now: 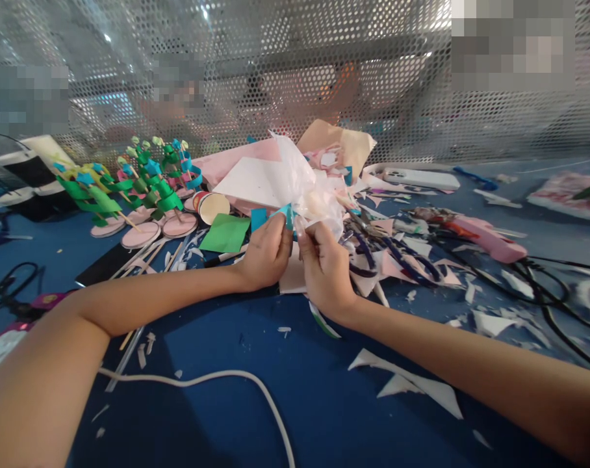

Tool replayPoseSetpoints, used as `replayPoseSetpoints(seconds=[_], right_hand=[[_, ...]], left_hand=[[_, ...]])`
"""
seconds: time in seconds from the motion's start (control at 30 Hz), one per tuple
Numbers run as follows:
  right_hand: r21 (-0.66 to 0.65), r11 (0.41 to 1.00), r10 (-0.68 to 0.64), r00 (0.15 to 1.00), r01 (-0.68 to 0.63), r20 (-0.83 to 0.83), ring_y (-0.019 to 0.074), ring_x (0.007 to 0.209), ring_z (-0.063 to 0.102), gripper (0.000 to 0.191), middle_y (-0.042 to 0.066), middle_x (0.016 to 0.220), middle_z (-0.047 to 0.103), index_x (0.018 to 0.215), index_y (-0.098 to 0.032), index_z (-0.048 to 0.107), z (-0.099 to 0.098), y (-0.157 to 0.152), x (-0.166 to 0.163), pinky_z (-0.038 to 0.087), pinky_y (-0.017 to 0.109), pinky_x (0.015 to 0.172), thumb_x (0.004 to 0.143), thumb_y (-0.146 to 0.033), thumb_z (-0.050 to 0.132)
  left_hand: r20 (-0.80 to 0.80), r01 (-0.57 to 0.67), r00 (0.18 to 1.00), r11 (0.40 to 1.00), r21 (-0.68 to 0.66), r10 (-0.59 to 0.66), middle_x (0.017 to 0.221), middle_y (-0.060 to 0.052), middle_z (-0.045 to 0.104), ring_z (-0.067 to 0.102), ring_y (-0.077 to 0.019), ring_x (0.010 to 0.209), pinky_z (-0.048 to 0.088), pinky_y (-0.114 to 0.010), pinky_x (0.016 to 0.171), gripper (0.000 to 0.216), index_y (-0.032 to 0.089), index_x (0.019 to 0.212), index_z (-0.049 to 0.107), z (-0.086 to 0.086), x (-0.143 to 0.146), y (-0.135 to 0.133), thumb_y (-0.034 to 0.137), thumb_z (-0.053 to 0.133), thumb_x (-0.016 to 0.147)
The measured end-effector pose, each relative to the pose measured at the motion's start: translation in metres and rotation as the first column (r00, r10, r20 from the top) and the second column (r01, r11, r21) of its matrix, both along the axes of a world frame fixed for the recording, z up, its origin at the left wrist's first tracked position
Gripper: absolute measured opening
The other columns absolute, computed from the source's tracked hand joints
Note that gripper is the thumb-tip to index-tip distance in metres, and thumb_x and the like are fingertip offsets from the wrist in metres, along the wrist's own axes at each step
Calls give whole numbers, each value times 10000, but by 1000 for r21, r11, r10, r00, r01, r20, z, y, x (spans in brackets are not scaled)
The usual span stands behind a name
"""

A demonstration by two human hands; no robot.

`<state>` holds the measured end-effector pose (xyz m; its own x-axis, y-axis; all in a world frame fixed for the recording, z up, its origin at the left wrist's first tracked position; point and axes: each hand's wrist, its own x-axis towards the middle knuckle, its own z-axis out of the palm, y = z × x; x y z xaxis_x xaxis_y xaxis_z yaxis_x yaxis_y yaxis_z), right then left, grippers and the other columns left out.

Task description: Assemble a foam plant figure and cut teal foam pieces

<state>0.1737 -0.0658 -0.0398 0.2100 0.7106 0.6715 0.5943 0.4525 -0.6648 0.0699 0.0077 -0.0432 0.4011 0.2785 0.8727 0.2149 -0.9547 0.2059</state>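
Note:
My left hand (267, 252) and my right hand (325, 265) meet over the middle of the blue table (285, 403). Both are closed in a pinch. Between the fingertips sits a small teal paper piece (286, 213); the left thumb and finger grip it. The right fingers touch its edge and press against a crumpled clear plastic bag (302, 182) that rises just behind them. A pale pink paper sheet (292, 276) lies flat under both hands.
Several green and blue paper trees on pink discs (146, 195) stand at the back left. A green paper square (225, 233), scissors (397, 253), a pink glue gun (485, 237), black cables (543, 286), a white cord (212, 378) and white scraps (412, 383) lie around. A perforated metal screen (295, 71) closes the back.

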Motion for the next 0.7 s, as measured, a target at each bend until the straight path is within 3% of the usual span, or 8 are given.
replayPoseSetpoints(seconds=[0.17, 0.4, 0.6, 0.7], right_hand=[[15, 1000, -10, 999, 9, 51, 100, 507, 307, 234, -48, 554, 304, 672, -219, 289, 0, -2, -2, 240, 257, 513, 892, -240, 366], [88, 994, 62, 998, -64, 29, 73, 469, 271, 262, -61, 542, 286, 658, -216, 258, 3, -3, -2, 241, 231, 476, 905, -216, 345], [145, 989, 25, 995, -39, 97, 72, 476, 247, 262, -65, 547, 248, 657, -215, 256, 4, -3, -1, 238, 223, 471, 890, -163, 367], [150, 988, 14, 993, -32, 117, 75, 480, 258, 261, -63, 546, 252, 655, -216, 255, 4, -3, -1, 246, 229, 481, 885, -159, 365]], left_hand=[[-39, -28, 999, 996, 85, 31, 683, -18, 453, 448, -135, 600, 372, -297, 555, 155, 199, 826, 392, 1, -2, -2, 210, 276, 929], [-126, -161, 975, 974, 160, 182, 695, -35, 484, 491, -155, 631, 402, -306, 591, 175, 171, 835, 411, 2, -5, -9, 201, 261, 920], [-118, -111, 984, 976, 189, 135, 704, -58, 486, 473, -170, 636, 408, -329, 586, 177, 176, 833, 403, 2, -5, -7, 202, 247, 914], [-123, -66, 989, 989, 129, 82, 676, -36, 449, 437, -156, 603, 395, -324, 561, 182, 194, 795, 378, 4, -5, -7, 200, 243, 916]])
